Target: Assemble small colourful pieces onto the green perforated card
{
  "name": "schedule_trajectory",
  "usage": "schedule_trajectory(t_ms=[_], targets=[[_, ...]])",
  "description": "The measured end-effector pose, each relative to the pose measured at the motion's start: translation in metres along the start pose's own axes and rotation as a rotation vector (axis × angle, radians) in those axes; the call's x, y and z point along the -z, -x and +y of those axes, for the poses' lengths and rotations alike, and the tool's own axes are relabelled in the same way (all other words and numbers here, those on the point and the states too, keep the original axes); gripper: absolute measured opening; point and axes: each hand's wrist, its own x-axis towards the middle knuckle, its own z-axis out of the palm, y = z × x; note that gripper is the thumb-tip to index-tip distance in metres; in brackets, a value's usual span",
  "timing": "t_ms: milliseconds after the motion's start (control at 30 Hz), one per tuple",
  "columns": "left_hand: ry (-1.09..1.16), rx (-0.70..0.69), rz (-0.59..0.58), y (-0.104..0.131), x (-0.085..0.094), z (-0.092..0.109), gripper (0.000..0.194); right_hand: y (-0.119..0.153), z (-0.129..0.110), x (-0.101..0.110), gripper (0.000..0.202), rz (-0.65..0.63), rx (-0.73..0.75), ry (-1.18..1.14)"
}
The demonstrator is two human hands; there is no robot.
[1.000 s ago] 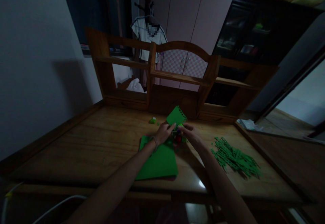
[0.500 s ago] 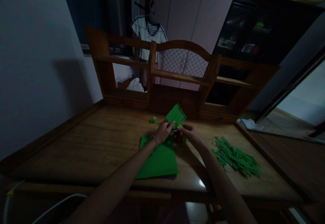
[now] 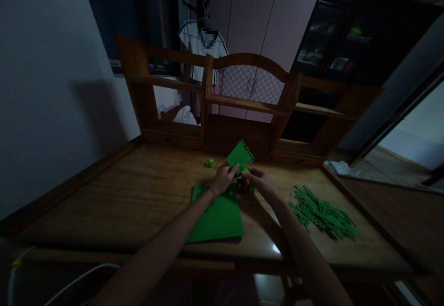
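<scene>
My left hand pinches a green piece of paper above the desk, thumb on top. A row of small cut-outs runs along the paper's far right edge. At its near right corner, my right hand has its fingers closed around a small bright green paper punch, partly hidden by the fingers. Below the hands lie a small red item and other green bits, too dark to make out. A stack of green sheets rests under my left forearm.
A pile of cut green paper strips lies to the right on the wooden desk. Behind the left hand sits a small green object with a white top. A wooden shelf unit borders the desk's far side.
Both hands stay in nearly the same place, with the paper still between them. The right fingers shift only slightly at the punch.
</scene>
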Motion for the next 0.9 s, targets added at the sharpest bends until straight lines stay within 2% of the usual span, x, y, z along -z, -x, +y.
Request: schedule_trajectory(t_ms=[233,667,900], targets=[[-0.006,0.011,-0.011,-0.0001,0.0007,0.0001,0.046,-0.0019,0.0026,-0.0005,0.038,0.026,-0.004,-0.008],[-0.034,-0.073,-0.096,-0.0002,0.0004,0.005,0.042,-0.0014,0.0011,0.0008,0.038,0.026,0.019,0.017],[-0.061,-0.051,-0.079,0.0006,-0.0016,0.0047,0.038,-0.0039,0.0051,0.0023,0.037,0.021,0.032,-0.01]])
